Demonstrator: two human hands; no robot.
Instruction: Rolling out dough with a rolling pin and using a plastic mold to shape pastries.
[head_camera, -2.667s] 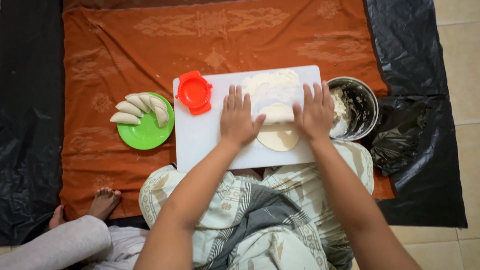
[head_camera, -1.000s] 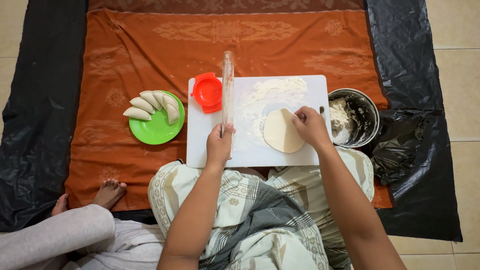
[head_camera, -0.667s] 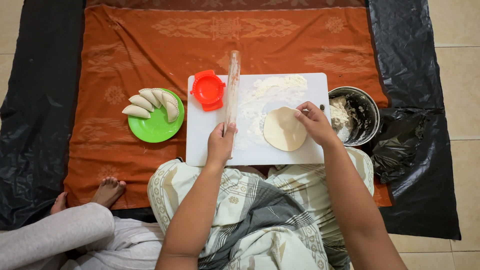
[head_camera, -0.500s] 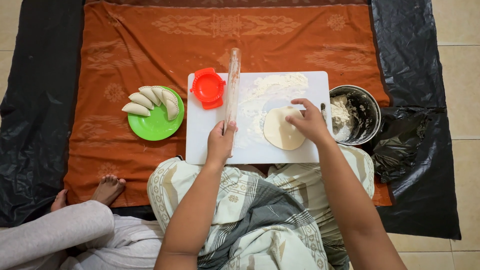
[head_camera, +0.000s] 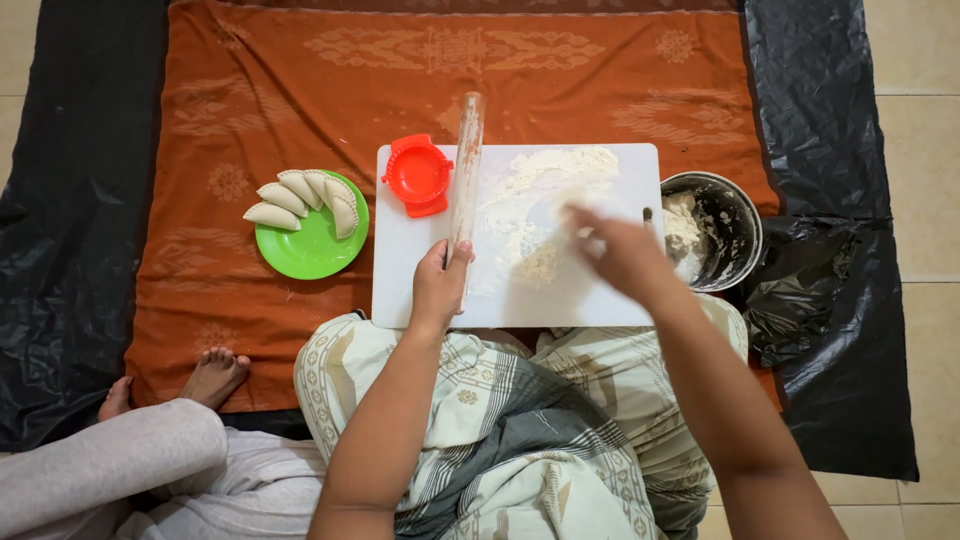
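Left hand is ours, closed around the near end of the wooden rolling pin, which lies lengthwise along the white cutting board with its far end reaching past the board onto the orange cloth. Our right hand is blurred in motion above the floured middle of the board; we cannot tell whether it is open or gripping anything. Beneath its fingers we see a pale patch that may be the dough round, partly smeared by the blur, lying on the board between the two hands.

Just beside the pin sits the red dumpling press, on the board's far left corner. The green plate with folded dumplings rests on the cloth to the left, and the metal bowl with filling touches the board's right edge.

We judge the risks this way: thin dough could tear or stick where flour is sparse, the pin could knock the press if swung sideways, and a quick right hand could catch the bowl's rim.
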